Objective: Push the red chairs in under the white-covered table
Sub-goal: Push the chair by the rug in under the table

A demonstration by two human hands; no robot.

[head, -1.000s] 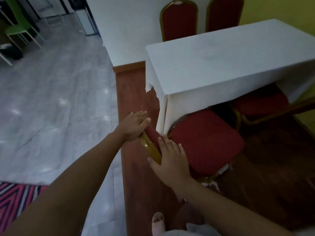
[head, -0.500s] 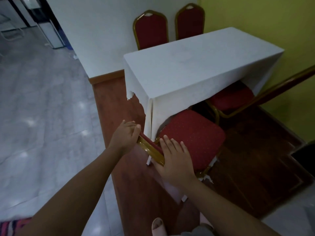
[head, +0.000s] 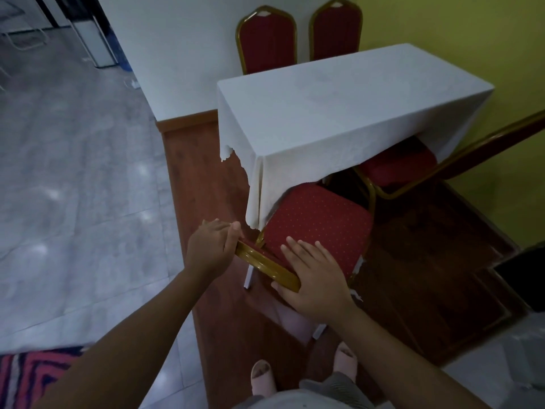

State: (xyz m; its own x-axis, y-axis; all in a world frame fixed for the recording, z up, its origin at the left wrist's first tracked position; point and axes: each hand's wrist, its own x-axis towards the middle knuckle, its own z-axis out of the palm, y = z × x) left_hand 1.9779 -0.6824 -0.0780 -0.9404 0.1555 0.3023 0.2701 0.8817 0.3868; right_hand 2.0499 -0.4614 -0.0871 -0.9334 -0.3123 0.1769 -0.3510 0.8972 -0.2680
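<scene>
Step in hand: pushing the near chair (head: 318, 225) in under the table (head: 348, 113). The left hand (head: 211, 250) wraps the left end of the chair's gold backrest rail (head: 267, 265), fingers curled over the far side with the thumb up at the top. The right hand (head: 314, 278) lies over the rail's right end, palm down, fingers spread and reaching toward the red seat.

Position: only the front edge of the seat sits beneath the hanging white cloth (head: 259, 187); most of the seat is out in the open. This chair is judged partly in, not home.

Next move, as judged: an even forward push from both hands, square to the table's long side.

Clearances: the cloth's drooping corner touches or hangs just beside the seat's left front and may drag or snag. A second chair (head: 398, 166) lies to the right, its seat partly under the table and its gold frame just beside the near chair's right edge; contact is possible there. Two further chairs (head: 298, 36) stand at the far side. Open wooden floor (head: 203, 172) lies left of the table.
</scene>
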